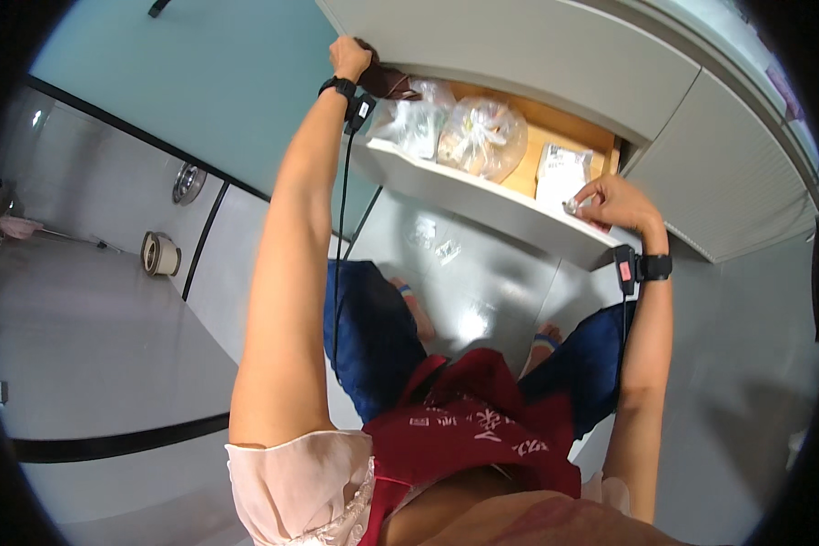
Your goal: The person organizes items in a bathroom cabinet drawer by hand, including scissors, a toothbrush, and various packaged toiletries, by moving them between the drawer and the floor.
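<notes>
A drawer with a wooden inside and a pale front panel [478, 199] is pulled out before me. My left hand [350, 58] is closed at its far left end, around a dark brown pouch-like thing [384, 78] with thin cords that hangs into the drawer. Near the drawer's right end, my right hand [618, 201] pinches a small shiny object [570, 206] between thumb and forefinger; its kind is unclear. Just beside those fingers lies a white packet [561, 170] bearing print. Clear plastic bags, one knotted [484, 136] and one flatter [413, 126], fill the drawer's left and middle.
The cabinet face [519, 48] rises behind the drawer, with a ribbed panel [730, 177] to the right. A glass partition [198, 89] stands at left. Beyond it are a metal bowl [189, 183] and a cream-coloured container [162, 254]. Cables run from both wrist straps.
</notes>
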Demonstrator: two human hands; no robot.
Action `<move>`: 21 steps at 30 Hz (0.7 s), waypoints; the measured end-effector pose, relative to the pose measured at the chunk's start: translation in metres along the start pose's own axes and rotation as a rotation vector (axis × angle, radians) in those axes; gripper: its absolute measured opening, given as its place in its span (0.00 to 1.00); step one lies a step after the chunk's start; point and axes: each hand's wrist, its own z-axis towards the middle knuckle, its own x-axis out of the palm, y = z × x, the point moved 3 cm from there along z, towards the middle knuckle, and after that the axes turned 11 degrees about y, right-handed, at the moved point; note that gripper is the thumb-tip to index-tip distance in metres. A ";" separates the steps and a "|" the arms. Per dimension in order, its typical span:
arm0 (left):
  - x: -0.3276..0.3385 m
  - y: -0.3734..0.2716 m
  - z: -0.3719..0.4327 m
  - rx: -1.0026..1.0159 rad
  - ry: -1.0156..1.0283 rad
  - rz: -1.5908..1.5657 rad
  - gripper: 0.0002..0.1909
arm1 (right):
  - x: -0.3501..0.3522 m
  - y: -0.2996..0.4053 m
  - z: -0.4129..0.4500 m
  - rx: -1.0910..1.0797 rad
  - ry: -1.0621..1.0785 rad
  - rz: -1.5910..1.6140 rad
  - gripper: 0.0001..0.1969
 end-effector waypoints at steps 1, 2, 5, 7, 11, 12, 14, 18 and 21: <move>-0.006 -0.009 0.000 -0.037 -0.056 -0.045 0.11 | 0.000 -0.003 0.000 0.015 0.001 0.004 0.13; -0.014 -0.017 0.001 -0.070 -0.087 -0.124 0.11 | -0.001 -0.003 -0.001 0.022 0.006 0.019 0.14; -0.031 -0.060 -0.008 -0.086 -0.092 -0.222 0.15 | -0.003 -0.010 -0.007 0.049 0.000 0.039 0.14; -0.059 -0.086 -0.019 0.100 -0.327 -0.234 0.11 | -0.002 0.001 -0.010 0.042 -0.011 0.004 0.15; -0.086 -0.143 -0.033 0.317 -0.340 -0.200 0.16 | -0.003 0.002 -0.001 -0.026 0.004 -0.034 0.16; -0.078 -0.175 -0.049 0.319 -0.323 -0.249 0.15 | -0.005 -0.003 -0.005 -0.019 -0.001 -0.065 0.16; -0.074 -0.208 -0.070 0.395 -0.314 -0.275 0.16 | -0.004 0.002 -0.006 -0.036 0.004 -0.097 0.17; -0.058 -0.282 -0.117 0.545 -0.304 -0.315 0.14 | -0.005 -0.005 -0.006 -0.074 -0.034 -0.162 0.17; -0.044 -0.323 -0.143 0.673 -0.351 -0.309 0.13 | -0.001 -0.005 -0.002 -0.047 -0.045 -0.191 0.19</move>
